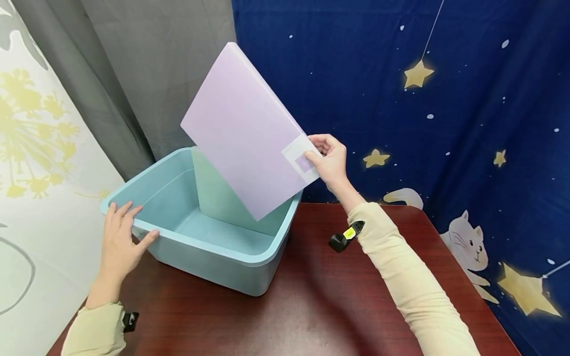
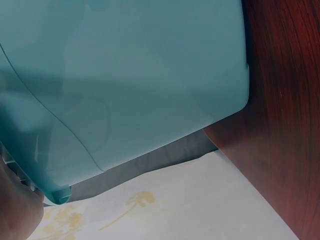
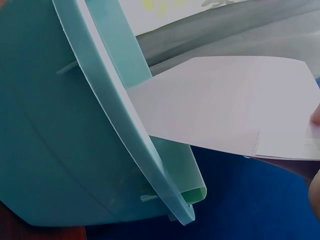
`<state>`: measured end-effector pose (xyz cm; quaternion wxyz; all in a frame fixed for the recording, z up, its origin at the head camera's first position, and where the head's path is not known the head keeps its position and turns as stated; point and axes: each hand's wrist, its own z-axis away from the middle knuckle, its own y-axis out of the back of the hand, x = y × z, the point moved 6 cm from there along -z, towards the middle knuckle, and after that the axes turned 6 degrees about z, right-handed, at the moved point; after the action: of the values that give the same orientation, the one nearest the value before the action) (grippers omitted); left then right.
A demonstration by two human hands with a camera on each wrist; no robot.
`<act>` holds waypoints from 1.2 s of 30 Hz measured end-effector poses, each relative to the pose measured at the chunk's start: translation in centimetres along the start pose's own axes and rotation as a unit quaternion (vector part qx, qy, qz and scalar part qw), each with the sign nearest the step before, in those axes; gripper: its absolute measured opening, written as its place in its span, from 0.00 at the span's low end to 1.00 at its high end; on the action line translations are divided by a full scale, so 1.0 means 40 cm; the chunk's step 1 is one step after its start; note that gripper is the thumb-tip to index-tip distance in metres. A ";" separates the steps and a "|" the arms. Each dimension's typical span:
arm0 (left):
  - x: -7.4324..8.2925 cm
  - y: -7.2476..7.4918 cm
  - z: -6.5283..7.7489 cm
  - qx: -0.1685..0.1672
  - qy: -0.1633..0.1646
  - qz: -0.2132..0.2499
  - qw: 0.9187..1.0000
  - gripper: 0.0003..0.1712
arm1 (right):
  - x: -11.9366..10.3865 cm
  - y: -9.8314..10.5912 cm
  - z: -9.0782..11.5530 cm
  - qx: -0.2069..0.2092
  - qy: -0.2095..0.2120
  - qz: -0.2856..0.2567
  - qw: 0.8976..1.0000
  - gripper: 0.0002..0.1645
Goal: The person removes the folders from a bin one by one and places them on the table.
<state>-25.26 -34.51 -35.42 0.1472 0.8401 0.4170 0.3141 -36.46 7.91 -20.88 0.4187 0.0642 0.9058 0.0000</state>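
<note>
The right hand (image 1: 330,158) pinches one corner of the purple folder (image 1: 242,126), which is tilted over the bin (image 1: 213,265). The left hand (image 1: 122,240) rests on the bin's rim, fingers extended, without a clenched grip. The green folder (image 1: 214,195) stands inside the bin. The bin sits on the table (image 1: 267,326).

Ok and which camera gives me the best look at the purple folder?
The head view: the purple folder shows nearly whole, with just the right hand covering a little. The right wrist view crops it at the picture's edge, and the bin rim hides another part. The left wrist view doesn't show it.
</note>
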 end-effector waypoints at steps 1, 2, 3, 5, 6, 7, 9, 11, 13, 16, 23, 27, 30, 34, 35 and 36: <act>0.000 0.000 0.000 0.001 -0.002 0.000 1.000 0.49 | 0.006 0.004 -0.002 0.004 0.001 -0.004 1.000 0.16; 0.000 0.000 -0.001 0.001 -0.004 0.001 1.000 0.49 | 0.013 0.009 -0.005 0.007 0.002 -0.008 1.000 0.17; 0.000 0.000 -0.001 0.002 -0.006 0.001 1.000 0.49 | 0.020 0.014 -0.008 0.011 0.004 -0.012 1.000 0.17; -0.002 0.000 -0.001 0.004 -0.009 0.004 1.000 0.50 | 0.034 0.022 -0.014 0.018 0.006 -0.019 1.000 0.17; -0.002 0.001 -0.001 0.005 -0.010 0.005 1.000 0.50 | 0.039 0.026 -0.018 0.022 0.008 -0.024 0.999 0.17; -0.003 0.001 -0.001 0.006 -0.011 0.006 1.000 0.50 | 0.046 0.030 -0.022 0.027 0.010 -0.029 0.999 0.17; -0.004 0.002 -0.002 0.007 -0.010 0.006 1.000 0.51 | 0.045 0.040 -0.025 0.036 0.014 -0.035 0.999 0.16; -0.005 0.003 -0.002 0.006 -0.010 0.005 1.000 0.51 | 0.041 0.050 -0.028 0.045 0.022 -0.043 0.998 0.16; -0.006 0.003 -0.002 0.005 -0.008 0.005 1.000 0.51 | 0.036 0.060 -0.030 0.053 0.028 -0.048 0.997 0.15; -0.007 0.003 -0.002 0.002 -0.006 0.005 1.000 0.50 | 0.032 0.074 -0.029 0.061 0.033 -0.053 0.996 0.16; -0.006 0.005 0.001 0.004 -0.006 0.009 1.000 0.50 | 0.027 0.106 -0.019 0.083 0.027 -0.072 0.994 0.17; -0.004 0.005 0.000 0.005 -0.007 0.008 1.000 0.50 | 0.025 0.123 -0.009 0.097 0.023 -0.080 0.992 0.18; -0.006 0.005 0.000 0.005 -0.006 0.008 1.000 0.50 | 0.023 0.135 -0.001 0.106 0.022 -0.089 0.990 0.18; -0.007 0.005 0.000 0.002 -0.005 0.007 1.000 0.50 | 0.023 0.146 0.007 0.112 0.016 -0.100 0.988 0.19; -0.006 0.005 0.000 0.001 -0.005 0.007 1.000 0.50 | 0.023 0.148 0.010 0.113 0.013 -0.102 0.988 0.19; -0.006 0.005 0.000 0.001 -0.006 0.006 1.000 0.50 | 0.023 0.149 0.012 0.114 0.010 -0.102 0.988 0.19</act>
<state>-25.26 -34.79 -35.41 0.1470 0.8446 0.4113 0.3097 -36.01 13.92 -21.56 0.3971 0.0183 0.9060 -0.1453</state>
